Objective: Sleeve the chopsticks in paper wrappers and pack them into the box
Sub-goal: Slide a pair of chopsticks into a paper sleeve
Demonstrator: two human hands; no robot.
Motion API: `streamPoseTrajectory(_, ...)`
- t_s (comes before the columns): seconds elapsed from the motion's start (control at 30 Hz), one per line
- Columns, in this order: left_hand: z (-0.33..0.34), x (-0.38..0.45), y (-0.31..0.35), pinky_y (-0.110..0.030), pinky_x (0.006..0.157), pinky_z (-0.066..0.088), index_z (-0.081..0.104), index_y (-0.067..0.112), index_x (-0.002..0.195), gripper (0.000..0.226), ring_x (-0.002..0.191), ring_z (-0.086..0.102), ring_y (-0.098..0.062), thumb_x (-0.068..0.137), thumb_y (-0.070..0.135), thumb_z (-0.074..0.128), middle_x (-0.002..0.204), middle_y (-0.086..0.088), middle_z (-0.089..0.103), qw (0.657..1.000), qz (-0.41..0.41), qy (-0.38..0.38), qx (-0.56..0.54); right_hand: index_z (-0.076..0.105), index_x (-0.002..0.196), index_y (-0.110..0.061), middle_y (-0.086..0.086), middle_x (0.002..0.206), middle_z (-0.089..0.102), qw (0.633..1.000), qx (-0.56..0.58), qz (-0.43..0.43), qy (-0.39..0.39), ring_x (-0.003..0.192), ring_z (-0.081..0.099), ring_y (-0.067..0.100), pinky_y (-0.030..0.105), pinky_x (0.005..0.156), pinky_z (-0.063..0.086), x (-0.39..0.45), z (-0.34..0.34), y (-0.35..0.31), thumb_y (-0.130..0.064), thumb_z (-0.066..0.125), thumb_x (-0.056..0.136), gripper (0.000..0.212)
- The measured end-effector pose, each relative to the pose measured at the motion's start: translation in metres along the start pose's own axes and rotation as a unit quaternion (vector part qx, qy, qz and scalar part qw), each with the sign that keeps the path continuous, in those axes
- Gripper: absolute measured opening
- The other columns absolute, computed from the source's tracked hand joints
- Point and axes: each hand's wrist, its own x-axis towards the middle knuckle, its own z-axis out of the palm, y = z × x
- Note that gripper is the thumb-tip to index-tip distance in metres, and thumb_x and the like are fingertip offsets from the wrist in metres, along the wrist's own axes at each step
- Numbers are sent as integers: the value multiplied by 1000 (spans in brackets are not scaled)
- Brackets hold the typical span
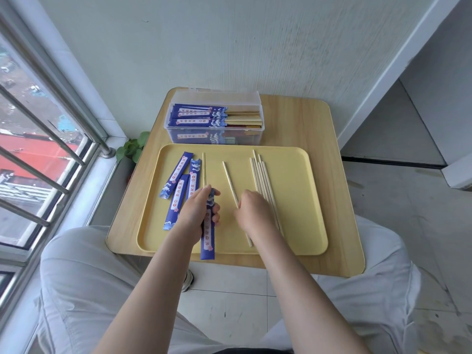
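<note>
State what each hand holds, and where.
Left hand grips a blue paper wrapper near its upper end. Right hand pinches a bare wooden chopstick around mid-length.

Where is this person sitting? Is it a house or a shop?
Probably a home balcony or window nook, high up: a barred window overlooks rooftops, a small wooden table sits against a plain wall, and the floor is tiled.
</note>
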Motion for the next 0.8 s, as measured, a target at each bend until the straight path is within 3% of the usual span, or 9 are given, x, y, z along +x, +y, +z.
streamPoseTrajectory(0.13, 0, 0, -5, -27, 47, 39, 56, 10, 96, 30, 42, 40, -18, 106, 35, 41, 58, -4, 45, 1000, -11, 20, -16, 61, 96, -7, 8, 97, 62, 1000, -20, 8, -7, 85, 62, 27, 31, 65, 45, -1, 0, -10, -7, 58, 96, 3)
streamPoseTrajectory(0.3, -4, 3, -8, -27, 50, 40, 59, 11, 92, 31, 43, 41, -18, 100, 42, 55, 58, -3, 49, 999, -20, 41, -23, 42, 65, -12, 1, 64, 43, 997, 57, 53, -16, 59, 42, 22, 28, 46, 27, 2, -6, 2, -15, 61, 87, 29)
streamPoseTrajectory(0.4, -4, 4, -10, -28, 50, 41, 61, 9, 94, 26, 44, 42, -17, 95, 35, 64, 62, -4, 51, 998, -18, 60, -25, 55, 75, -9, 5, 74, 54, 991, 113, 64, -21, 65, 47, 22, 29, 53, 35, 4, -9, 8, -20, 63, 87, 19)
streamPoseTrajectory(0.5, -3, 5, -10, -28, 51, 42, 64, 8, 94, 22, 44, 43, -17, 95, 31, 65, 63, -4, 53, 997, -26, 71, -33, 61, 92, -9, 3, 90, 62, 994, 99, 36, -28, 80, 59, 24, 29, 59, 40, 1, -7, 5, -31, 69, 89, 24)
streamPoseTrajectory(0.67, -4, 6, -11, -28, 50, 42, 65, 8, 96, 22, 44, 44, -16, 94, 31, 66, 64, -4, 54, 996, -30, 73, -29, 64, 99, -8, 6, 101, 65, 998, 52, 25, -39, 87, 63, 27, 31, 69, 51, 4, 5, -2, -22, 66, 91, 17)
streamPoseTrajectory(0.8, -4, 5, -10, -27, 51, 43, 67, 6, 100, 22, 45, 44, -17, 92, 26, 69, 66, -4, 55, 997, -33, 70, -17, 61, 88, -6, 5, 85, 60, 995, 74, 42, -61, 72, 56, 25, 28, 55, 39, 5, 0, -3, -21, 67, 85, 17)
